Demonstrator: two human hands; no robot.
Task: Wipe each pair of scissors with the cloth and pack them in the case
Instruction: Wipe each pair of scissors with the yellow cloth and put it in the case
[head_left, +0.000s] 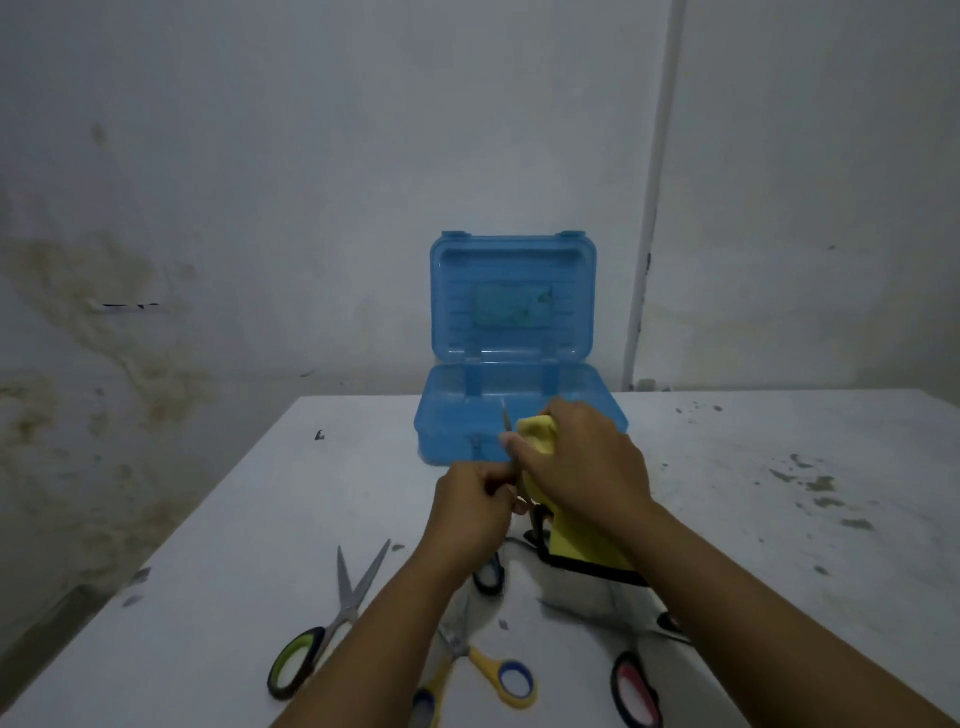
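An open blue plastic case (457, 447) stands at the far middle of the table, lid upright. In front of it my left hand (472, 509) grips a pair of scissors (506, 423) whose blade tip points up toward the case. My right hand (582, 457) holds a yellow cloth (576, 545) with a dark edge, bunched round the blade. On the table near me lie green-handled scissors (332, 623), yellow-handled scissors (488, 670), red-handled scissors (634, 686) and a blue-handled loop (488, 577), partly hidden by my arms.
The white table (779, 519) carries dark specks and stains on its right side and ends at a left edge. A stained wall stands close behind the case. A white pipe (649, 208) runs down the wall on the right.
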